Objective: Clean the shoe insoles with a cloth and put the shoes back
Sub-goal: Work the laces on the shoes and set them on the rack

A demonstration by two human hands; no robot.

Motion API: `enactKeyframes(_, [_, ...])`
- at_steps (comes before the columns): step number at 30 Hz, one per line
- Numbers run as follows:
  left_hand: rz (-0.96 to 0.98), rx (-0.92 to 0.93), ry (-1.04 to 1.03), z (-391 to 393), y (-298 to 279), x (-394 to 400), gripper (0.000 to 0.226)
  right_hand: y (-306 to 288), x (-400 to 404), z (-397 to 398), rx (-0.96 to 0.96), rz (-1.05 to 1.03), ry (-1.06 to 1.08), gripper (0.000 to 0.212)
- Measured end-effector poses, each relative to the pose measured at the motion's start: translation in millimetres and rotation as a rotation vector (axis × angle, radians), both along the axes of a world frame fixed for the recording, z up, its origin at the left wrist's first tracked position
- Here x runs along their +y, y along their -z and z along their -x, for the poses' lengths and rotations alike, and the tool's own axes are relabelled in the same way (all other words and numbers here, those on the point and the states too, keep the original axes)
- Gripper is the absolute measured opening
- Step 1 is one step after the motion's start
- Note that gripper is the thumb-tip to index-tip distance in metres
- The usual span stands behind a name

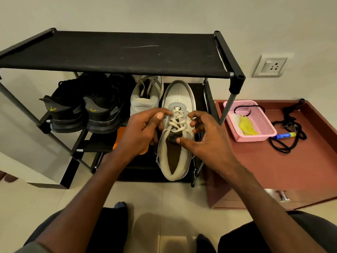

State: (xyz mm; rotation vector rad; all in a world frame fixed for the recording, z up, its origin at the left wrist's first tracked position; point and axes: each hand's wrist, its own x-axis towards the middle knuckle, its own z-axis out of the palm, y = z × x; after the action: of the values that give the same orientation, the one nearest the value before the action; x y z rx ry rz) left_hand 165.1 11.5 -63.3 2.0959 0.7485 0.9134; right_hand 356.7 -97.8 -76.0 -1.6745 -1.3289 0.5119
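Observation:
A beige and white sneaker (pixel 177 99) is held toe-away in front of the black shoe rack (pixel 127 55), its opening showing a brown lining. My left hand (pixel 140 130) grips its left side, fingers curled at the laces. My right hand (pixel 204 132) holds the right side, thumb on the tongue and fingers curled at the laces. Its partner sneaker (pixel 145 95) stands on the rack's lower shelf. A yellow cloth (pixel 247 126) lies in a pink basket (pixel 262 115) on the right.
Two black shoes (pixel 87 110) sit on the left of the lower shelf. An orange item (pixel 120 136) lies below them. A brown cabinet top (pixel 273 161) holds the basket, a blue-yellow tube (pixel 284 135) and black cords (pixel 290 132). A wall socket (pixel 269 67) is behind it.

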Motion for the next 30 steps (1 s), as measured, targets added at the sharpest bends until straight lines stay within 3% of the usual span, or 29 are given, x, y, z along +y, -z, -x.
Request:
enactKeyframes(10, [-0.219,0.04,0.02,-14.8,-8.8,13.1,0.015,-0.5,2.9,-0.7,0.042,-0.022,-0.003,0.07])
enactKeyframes(20, [-0.051,-0.08,-0.009,-3.4,1.5,-9.3,0.022,-2.2,2.0,0.9,0.045,-0.054,0.012,0.054])
enactKeyframes(30, [-0.139,-0.06,-0.088,-13.9,3.2,-11.2,0.013,-4.3,1.5,2.5,0.028,-0.065,-0.003,0.053])
